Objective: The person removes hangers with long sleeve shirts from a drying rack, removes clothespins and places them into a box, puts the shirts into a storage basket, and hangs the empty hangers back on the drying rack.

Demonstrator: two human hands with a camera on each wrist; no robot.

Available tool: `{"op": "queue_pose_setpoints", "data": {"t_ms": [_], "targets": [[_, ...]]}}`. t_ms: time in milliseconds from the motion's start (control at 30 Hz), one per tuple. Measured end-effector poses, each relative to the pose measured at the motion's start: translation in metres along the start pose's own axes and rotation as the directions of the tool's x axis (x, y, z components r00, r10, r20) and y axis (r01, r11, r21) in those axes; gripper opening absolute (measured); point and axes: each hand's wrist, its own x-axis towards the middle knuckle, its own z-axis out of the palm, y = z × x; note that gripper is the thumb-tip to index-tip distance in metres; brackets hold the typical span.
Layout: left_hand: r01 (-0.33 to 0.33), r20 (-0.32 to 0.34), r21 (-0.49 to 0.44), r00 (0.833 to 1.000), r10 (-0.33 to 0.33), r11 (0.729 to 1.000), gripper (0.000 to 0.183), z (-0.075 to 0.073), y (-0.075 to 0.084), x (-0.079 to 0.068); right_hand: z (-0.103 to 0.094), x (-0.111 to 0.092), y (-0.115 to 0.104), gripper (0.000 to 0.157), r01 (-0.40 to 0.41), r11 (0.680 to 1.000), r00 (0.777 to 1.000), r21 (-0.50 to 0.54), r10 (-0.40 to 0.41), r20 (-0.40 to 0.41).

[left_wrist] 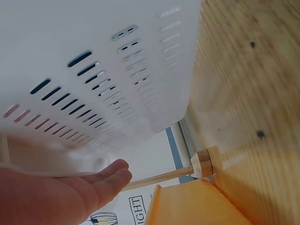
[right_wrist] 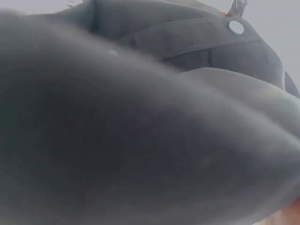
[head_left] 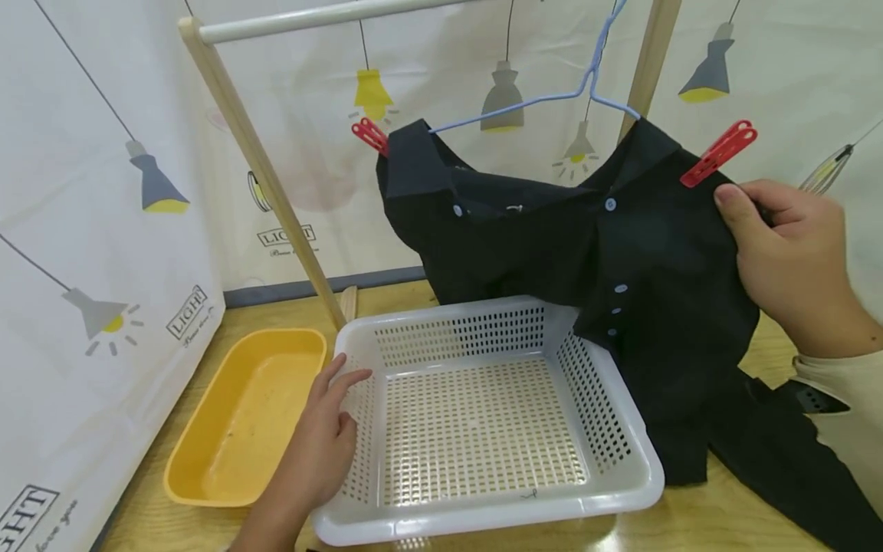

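Note:
A black buttoned shirt (head_left: 662, 253) hangs on a light blue hanger (head_left: 510, 107). One red clothespin (head_left: 720, 153) grips its right shoulder in the head view, and another red clothespin (head_left: 370, 136) is at the left shoulder. My right hand (head_left: 793, 253) pinches the shirt's fabric just below the right clothespin, thumb in front. In the right wrist view, blurred dark cloth (right_wrist: 117, 126) fills most of the picture. My left hand (head_left: 317, 429) lies at the left rim of a white perforated basket (head_left: 483, 521), its fingers loosely extended over the edge.
A yellow tub (head_left: 241, 414) stands left of the basket on the wooden table (head_left: 731, 521). Behind rises a rack with a wooden post (head_left: 269, 176) and a white rail (head_left: 310, 19). Lamp-printed cloth (head_left: 124, 368) lines the walls. The shirt's sleeve trails at the lower right.

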Motion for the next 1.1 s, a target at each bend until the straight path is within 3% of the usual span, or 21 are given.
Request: {"op": "queue_pose_setpoints", "data": {"t_ms": [367,633,767,933,1100], "targets": [[-0.010,-0.009,0.018,1.000,0.011,1.000,0.048,-0.004,0.005,0.000,0.007,-0.039,0.012,0.018,-0.023,0.999,0.983,0.047,0.014,0.185],[-0.050,-0.079,0.083,0.995,0.057,0.995,0.047,-0.006,0.011,-0.004,0.008,-0.058,0.020,0.015,0.006,0.999,0.964,0.037,-0.015,0.264],[-0.093,-0.136,0.109,0.985,0.107,0.990,0.052,-0.010,0.014,-0.006,0.008,-0.064,0.023,0.013,0.003,0.999,0.950,0.042,-0.016,0.312],[-0.125,-0.229,-0.002,0.966,0.121,0.992,0.059,-0.014,0.018,-0.004,0.008,-0.068,0.025,0.010,0.015,0.998,0.937,0.059,-0.034,0.348],[-0.125,-0.280,-0.153,0.957,0.078,0.980,0.060,-0.011,0.019,-0.004,0.010,-0.071,0.029,0.012,0.056,0.991,0.914,0.125,-0.101,0.392]]}}
